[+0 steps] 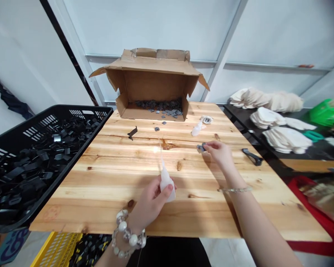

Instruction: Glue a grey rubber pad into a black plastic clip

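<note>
Squeeze bottle (166,181) gripped by left hand (150,202); right hand (218,152) pinches half-hidden grey piece (200,148).

left hand (151,200) gripping a white squeeze bottle (166,180), nozzle up, above the wooden counter (105,178). right hand (221,154) pinching a small grey piece (200,148) on the counter. beyond, open cardboard box (153,83) holding grey pieces; black crate (30,129) at left.

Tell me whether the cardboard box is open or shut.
Open. The box lies on its side on the table, flaps spread, its mouth facing the person, with small grey pieces visible inside.
</note>
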{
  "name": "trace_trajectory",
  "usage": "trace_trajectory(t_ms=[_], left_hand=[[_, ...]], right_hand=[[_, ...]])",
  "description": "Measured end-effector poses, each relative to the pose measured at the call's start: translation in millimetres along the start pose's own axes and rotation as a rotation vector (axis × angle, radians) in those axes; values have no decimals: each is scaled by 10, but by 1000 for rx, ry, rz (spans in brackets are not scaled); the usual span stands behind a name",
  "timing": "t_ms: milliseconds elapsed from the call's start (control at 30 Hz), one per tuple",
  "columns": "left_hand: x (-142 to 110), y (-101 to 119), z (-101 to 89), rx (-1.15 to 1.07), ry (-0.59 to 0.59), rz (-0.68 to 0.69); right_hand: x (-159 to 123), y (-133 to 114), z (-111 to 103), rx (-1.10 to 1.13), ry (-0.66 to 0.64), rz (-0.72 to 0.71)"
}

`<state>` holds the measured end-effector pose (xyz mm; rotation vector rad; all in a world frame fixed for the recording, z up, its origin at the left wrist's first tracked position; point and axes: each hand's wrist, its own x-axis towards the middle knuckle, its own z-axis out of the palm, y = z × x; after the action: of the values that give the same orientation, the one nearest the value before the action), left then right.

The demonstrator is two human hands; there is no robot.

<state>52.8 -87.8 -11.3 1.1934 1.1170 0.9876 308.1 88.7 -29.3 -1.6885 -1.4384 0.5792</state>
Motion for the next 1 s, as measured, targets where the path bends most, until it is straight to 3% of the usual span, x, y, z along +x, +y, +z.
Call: trace_trajectory(t_ms=[133, 300, 500, 667, 833, 1000], left_hand=[[-15, -10, 0, -6, -30, 1], [-23, -51, 8, 35, 3, 5], [-11, -18, 20, 14, 53, -14], [-2, -14, 41, -50, 56, -18], [17, -22, 53, -94, 45, -27], [22, -11, 61, -101, 32, -32]], right_hand=[[-50, -15, 14, 106, -135, -2], [-175, -209, -21, 251, -201, -36], [-499, -548, -1, 682, -502, 3], [-776, -735, 52, 734, -733, -50], [-909, -786, 99, 782, -783, -67], [-938, -795, 129, 800, -738, -94]])
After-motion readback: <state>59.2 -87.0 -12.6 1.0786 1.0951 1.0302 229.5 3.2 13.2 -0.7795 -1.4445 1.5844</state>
